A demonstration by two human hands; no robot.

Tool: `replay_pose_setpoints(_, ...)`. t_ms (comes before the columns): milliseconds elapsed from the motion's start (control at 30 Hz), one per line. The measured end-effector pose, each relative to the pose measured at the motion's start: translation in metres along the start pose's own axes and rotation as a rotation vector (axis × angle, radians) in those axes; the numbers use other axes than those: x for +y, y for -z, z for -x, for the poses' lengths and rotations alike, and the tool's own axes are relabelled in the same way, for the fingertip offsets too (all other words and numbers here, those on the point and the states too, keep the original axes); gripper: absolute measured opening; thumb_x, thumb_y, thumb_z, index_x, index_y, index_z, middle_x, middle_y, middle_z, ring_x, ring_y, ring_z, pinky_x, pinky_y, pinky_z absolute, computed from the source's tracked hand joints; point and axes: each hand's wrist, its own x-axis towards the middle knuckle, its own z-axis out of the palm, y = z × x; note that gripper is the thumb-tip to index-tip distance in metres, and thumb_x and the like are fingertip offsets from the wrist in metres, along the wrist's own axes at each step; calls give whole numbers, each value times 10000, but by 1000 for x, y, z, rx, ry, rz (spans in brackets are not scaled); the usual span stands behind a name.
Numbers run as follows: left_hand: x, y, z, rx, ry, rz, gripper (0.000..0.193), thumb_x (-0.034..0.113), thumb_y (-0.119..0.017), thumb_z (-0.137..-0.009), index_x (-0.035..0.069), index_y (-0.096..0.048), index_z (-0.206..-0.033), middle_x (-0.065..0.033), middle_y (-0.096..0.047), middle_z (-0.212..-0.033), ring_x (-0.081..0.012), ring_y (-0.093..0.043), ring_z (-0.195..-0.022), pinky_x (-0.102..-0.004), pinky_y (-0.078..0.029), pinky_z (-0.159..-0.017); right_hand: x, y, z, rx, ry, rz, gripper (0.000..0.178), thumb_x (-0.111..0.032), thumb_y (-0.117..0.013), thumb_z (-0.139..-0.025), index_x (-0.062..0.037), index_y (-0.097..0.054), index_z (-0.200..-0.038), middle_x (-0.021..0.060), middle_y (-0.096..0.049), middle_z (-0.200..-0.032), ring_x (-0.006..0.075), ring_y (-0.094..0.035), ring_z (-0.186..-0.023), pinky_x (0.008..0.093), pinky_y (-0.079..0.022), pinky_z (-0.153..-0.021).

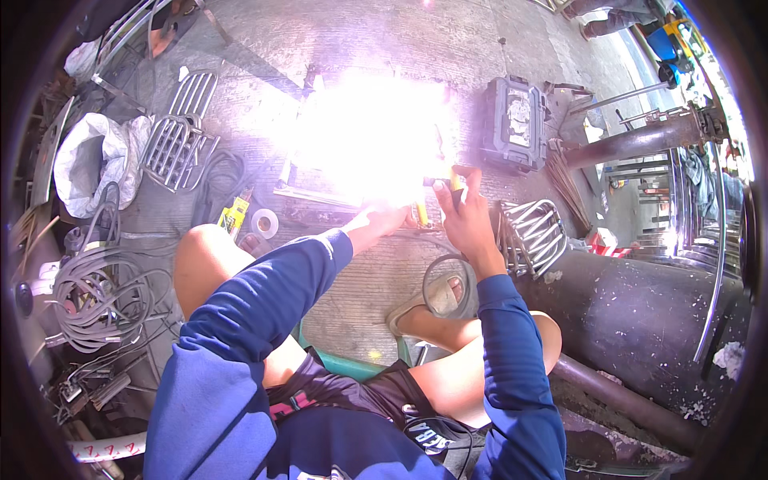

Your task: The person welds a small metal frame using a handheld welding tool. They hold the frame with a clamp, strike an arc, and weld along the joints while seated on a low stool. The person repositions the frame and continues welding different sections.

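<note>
A blinding white welding arc [376, 120] washes out the work in front of me, so the metal piece under it is mostly hidden. Part of a metal frame bar [316, 196] shows at the lower left of the glare. My left hand [376, 225] reaches to the near edge of the light, its fingers lost in the brightness. To its right, my right hand [466, 212] is closed around a welding handle with yellow and dark parts [458, 182]. A dark cable [426, 282] loops below that hand.
Bent-tube metal racks [180, 152] lie left, near a white sack [92, 164], coiled cable [104, 300], a yellow tool [234, 214] and a tape roll [265, 224]. At right are a dark case [514, 124], another tube rack [534, 237] and a large dark cylinder [632, 320].
</note>
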Motion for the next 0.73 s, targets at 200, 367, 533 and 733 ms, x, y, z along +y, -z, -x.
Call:
replay_pose_setpoints(200, -8, -1, -7, -31, -194, 75, 267, 246, -667, -1051, 7, -693, -1169, -131, -772, -855, -221, -722, -705, -388, -555, -673, 1, 6, -3, -21, 135, 111, 471, -331, -647, -1096, -45, -427, -1398, 240, -695, -812, 396, -694, -719, 478, -523, -699)
replay_pose_setpoints(367, 9, 2, 1, -18, 34, 43, 224, 210, -629, -1083, 0, -646, -1160, -84, -717, -720, -103, -484, -459, -310, -337, -401, -12, 11, -1, -39, -182, -18, 472, -314, -629, -1101, -9, -407, -1384, 337, -727, -913, 540, -731, -865, 563, -555, -763)
replay_pose_setpoints(533, 7, 2, -1, -22, 20, 38, 232, 217, -634, -1084, 22, -653, -1208, -66, -710, -741, -101, -498, -488, -309, -349, -409, -10, 7, 0, -57, -148, -11, 473, -318, -622, -1100, -6, -406, -1382, 354, -727, -943, 554, -728, -910, 566, -567, -799)
replay_pose_setpoints(733, -9, 1, -7, -25, -93, -89, 404, 343, -713, -1040, 77, -655, -1339, -84, -712, -877, -129, -570, -570, -331, -441, -449, -13, 7, 1, -79, -212, 5, 492, -322, -623, -1092, -27, -394, -1413, 348, -722, -873, 567, -721, -879, 588, -557, -802)
